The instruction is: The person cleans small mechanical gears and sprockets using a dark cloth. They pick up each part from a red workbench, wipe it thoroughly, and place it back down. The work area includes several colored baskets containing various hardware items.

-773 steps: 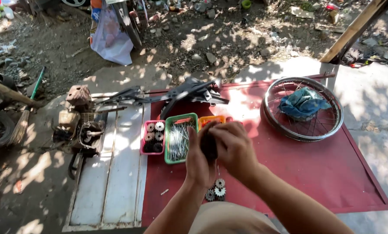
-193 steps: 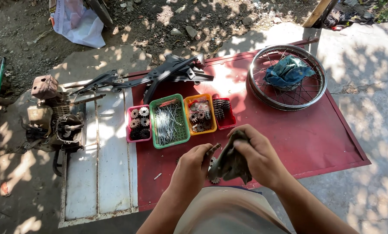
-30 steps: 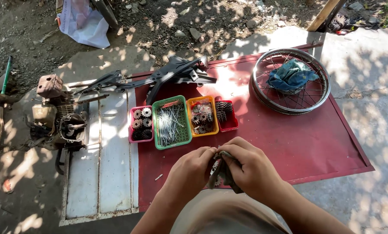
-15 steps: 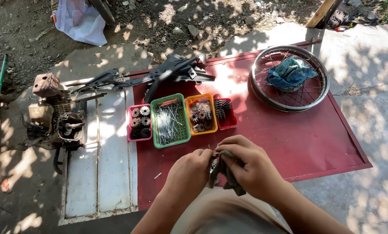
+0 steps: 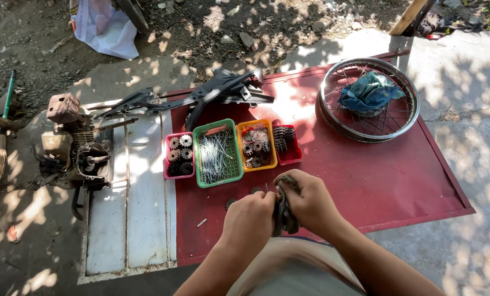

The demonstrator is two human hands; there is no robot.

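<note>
I see a dark rag at lower centre, bunched upright between both hands: my right hand closed around it, my left hand clenched, touching its left side.

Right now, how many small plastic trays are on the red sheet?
4, side by side: pink tray, green tray, orange tray, red tray at the right end. None appears hidden.

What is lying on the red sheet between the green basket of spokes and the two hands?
In the head view, two small dark gears lie on the red sheet between the green plastic basket and both hands.
</note>
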